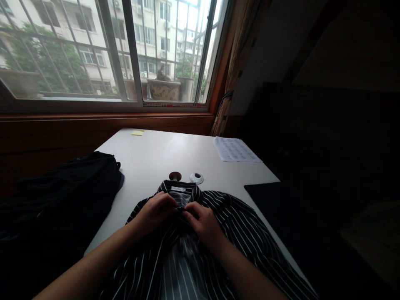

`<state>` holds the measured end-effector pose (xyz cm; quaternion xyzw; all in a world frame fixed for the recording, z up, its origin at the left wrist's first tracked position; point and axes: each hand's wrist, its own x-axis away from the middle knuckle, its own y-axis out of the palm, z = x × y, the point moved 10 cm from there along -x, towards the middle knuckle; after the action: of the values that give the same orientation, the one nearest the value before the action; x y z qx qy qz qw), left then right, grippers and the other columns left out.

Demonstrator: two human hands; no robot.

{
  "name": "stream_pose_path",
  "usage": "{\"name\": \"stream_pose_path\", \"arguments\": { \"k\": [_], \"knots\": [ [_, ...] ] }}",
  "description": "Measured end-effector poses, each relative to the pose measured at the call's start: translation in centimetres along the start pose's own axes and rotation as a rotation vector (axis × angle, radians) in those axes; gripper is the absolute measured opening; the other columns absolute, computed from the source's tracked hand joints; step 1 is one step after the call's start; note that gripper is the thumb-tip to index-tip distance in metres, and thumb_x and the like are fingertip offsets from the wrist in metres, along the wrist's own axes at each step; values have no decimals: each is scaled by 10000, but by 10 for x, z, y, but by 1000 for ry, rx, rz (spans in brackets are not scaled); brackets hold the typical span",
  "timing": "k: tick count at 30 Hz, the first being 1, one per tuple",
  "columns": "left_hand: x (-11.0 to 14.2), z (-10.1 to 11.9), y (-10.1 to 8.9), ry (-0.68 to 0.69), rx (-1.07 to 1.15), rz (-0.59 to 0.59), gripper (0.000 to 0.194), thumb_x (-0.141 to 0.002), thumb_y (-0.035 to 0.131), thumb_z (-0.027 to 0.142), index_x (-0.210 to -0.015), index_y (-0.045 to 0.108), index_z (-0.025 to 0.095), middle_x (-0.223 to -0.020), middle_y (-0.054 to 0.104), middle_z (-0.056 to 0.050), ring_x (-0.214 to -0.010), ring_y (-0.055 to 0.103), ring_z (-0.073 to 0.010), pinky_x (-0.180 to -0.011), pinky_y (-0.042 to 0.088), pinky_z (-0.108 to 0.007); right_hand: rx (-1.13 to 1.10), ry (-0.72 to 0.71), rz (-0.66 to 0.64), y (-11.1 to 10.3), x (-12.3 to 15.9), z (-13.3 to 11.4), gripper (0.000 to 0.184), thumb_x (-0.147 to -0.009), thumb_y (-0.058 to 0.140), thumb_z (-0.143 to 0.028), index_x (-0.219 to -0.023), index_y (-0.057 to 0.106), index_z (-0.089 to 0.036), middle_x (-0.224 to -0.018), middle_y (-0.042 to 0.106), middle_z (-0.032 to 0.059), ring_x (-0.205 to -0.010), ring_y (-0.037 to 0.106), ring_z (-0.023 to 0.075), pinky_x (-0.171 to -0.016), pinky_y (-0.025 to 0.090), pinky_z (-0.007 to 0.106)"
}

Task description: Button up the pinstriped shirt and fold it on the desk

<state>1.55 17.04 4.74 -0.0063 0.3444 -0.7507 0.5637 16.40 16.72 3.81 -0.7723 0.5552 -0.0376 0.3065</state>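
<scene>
1. Out past the window (103, 54), at far left, I see a pale pot (20, 84); what it holds I can't make out.
2. A dark bundle (62, 200) slumps over the left side of the white desk (150, 154), too dim to tell bag from garment.
3. A yellow note (138, 133) lies near the far edge.
4. The left hand (158, 208) is nearly closed, fingertips pinching the shirt at the collar front.
5. Beyond the glass, a patterned pot (164, 89) has a brownish lump rising from it.
6. A round hole (175, 176) opens in the desktop, just beyond the collar.
7. The striped shirt (184, 260) lies spread on the desk, collar toward the window.
8. A white ring (196, 178) sits beside the hole.
9. The right hand (204, 221) is drawn in too, thumb and fingers pinching the shirt close beside the other hand.
10. Printed papers (236, 149) lie at the far right corner.
</scene>
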Motion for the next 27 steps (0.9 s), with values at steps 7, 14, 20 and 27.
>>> {"name": "stream_pose_path", "arguments": {
  "k": [7, 14, 20, 27],
  "knots": [
    [0, 0, 1, 4, -3, -4, 56, -896, 650, 207, -946, 657, 184, -886, 609, -23, -814, 585, -166, -714, 471, -268, 8, 14, -15, 1, -1, 0, 32, -886, 665, -201, -916, 674, -207, -754, 676, -24, -675, 627, 136, -635, 424, 224],
    [0, 1, 1, 7, -6, 2, 79, -913, 635, 245, -958, 661, 185, -888, 614, -31, -802, 586, -168, -716, 477, -281, 16, -2, 0, 0, 0, -1, 28, -897, 654, -196, -916, 666, -212, -805, 700, -19, -732, 650, 142, -670, 433, 224],
    [0, 2, -1, 15, -12, 17, 70, -910, 641, 241, -952, 659, 188, -887, 618, -30, -814, 588, -173, -724, 475, -283, 27, -5, -2, 0, 1, -2, 27, -900, 650, -199, -918, 662, -217, -794, 695, -20, -723, 645, 145, -675, 437, 232],
    [-1, 0, -1, 10, -14, 14, 76, -911, 645, 250, -952, 657, 187, -886, 608, -27, -802, 582, -166, -712, 472, -275, 31, -3, -1, 0, 1, -2, 26, -903, 647, -197, -916, 662, -215, -807, 698, -19, -746, 659, 146, -679, 440, 234]
  ]
}}
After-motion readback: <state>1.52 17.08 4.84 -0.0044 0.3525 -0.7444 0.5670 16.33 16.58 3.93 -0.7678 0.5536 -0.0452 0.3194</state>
